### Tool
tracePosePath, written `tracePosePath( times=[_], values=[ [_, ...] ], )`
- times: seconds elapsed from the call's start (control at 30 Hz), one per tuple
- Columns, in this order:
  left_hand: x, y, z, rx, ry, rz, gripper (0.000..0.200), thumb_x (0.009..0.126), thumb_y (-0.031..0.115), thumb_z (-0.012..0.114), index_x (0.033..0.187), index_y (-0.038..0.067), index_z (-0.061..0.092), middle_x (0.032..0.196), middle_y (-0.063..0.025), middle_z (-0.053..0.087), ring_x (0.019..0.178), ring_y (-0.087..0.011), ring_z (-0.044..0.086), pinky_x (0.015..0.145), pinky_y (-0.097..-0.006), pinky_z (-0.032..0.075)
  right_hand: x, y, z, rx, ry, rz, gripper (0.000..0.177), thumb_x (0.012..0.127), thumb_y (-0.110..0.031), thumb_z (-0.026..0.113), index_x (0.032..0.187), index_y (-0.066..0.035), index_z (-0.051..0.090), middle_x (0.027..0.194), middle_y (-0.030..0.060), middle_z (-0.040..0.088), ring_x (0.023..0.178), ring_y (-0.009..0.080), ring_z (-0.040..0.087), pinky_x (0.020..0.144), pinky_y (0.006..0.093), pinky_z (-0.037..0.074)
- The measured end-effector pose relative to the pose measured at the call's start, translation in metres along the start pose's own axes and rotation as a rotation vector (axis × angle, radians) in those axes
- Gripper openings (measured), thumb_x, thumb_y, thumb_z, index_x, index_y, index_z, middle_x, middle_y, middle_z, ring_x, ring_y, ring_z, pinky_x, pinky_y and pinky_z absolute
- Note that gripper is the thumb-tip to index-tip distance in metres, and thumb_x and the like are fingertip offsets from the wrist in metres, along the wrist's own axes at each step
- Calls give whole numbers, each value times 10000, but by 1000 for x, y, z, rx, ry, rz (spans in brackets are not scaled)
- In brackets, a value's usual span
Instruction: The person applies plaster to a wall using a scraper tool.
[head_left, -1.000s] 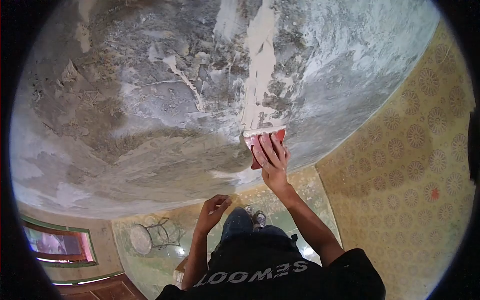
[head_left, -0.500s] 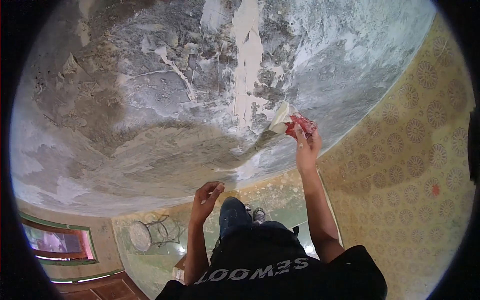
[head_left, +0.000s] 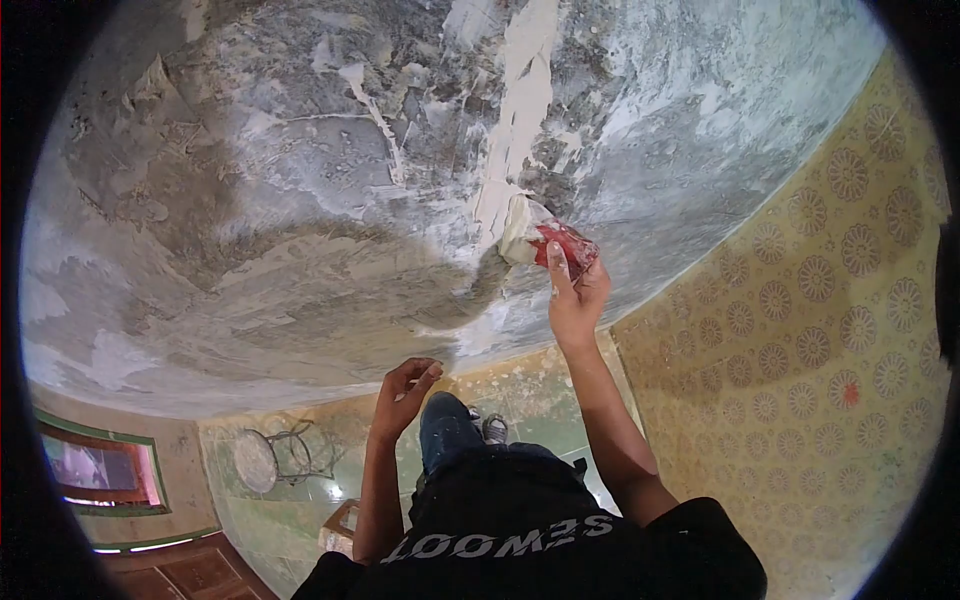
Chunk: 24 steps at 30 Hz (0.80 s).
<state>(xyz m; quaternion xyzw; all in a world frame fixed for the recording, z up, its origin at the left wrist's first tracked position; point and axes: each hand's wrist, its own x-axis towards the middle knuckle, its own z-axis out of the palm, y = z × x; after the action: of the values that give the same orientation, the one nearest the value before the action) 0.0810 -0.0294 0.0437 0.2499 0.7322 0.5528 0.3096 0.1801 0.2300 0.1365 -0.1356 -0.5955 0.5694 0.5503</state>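
Observation:
My right hand point(head_left: 578, 305) grips a red putty scraper point(head_left: 568, 246) between thumb and fingers. White putty coats the scraper's pale blade, which lies against the wall at the lower end of a thick white putty strip point(head_left: 520, 100). Lower and to the left, my left hand point(head_left: 408, 390) hangs in front of the wall. Its fingers curl loosely towards the thumb, and nothing shows in them. Smears mark the fingers of both hands. The grey wall point(head_left: 320, 230) has rough, patchy plaster and dark stains.
Yellow patterned wall point(head_left: 800, 330) meets the grey wall on the right. Below stand a round-topped metal stool point(head_left: 258, 462) and a wooden item point(head_left: 340, 525) on the green floor point(head_left: 290, 500). A window point(head_left: 100, 468) and brown wooden panelling point(head_left: 200, 572) are at lower left.
My right hand has moved the scraper left, onto the lower end of the putty strip. My left hand has kept nearly the same pose. The view has shifted slightly.

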Motion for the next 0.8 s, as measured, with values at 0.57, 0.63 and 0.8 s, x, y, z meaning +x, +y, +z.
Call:
tracePosePath(
  times=[0.57, 0.63, 0.8],
  values=[
    [-3, -13, -3, -24, -2, 12, 300, 971, 283, 680, 1094, 11, 713, 986, -37, 722, 922, -126, 653, 816, -304, 502, -18, -6, 9, -688, -320, -593, 623, 758, 100, 559, 1344, -101, 630, 1466, 143, 534, 1347, 394, 487, 1073, 488, 386],
    [-5, -15, -3, -25, 9, 11, 302, 970, 283, 681, 1094, 10, 713, 977, -42, 723, 917, -128, 653, 810, -305, 505, -25, 16, 9, -697, -282, -616, 616, 765, 113, 557, 1336, -105, 635, 1479, 144, 521, 1347, 403, 484, 1083, 497, 374],
    [-12, -20, -4, -25, 27, -16, 308, 972, 287, 676, 1092, 5, 711, 975, -53, 725, 912, -140, 657, 810, -313, 510, -44, 47, -16, -816, -355, -597, 557, 811, 106, 514, 1330, -58, 635, 1462, 175, 528, 1354, 443, 464, 1125, 494, 361]
  ],
)
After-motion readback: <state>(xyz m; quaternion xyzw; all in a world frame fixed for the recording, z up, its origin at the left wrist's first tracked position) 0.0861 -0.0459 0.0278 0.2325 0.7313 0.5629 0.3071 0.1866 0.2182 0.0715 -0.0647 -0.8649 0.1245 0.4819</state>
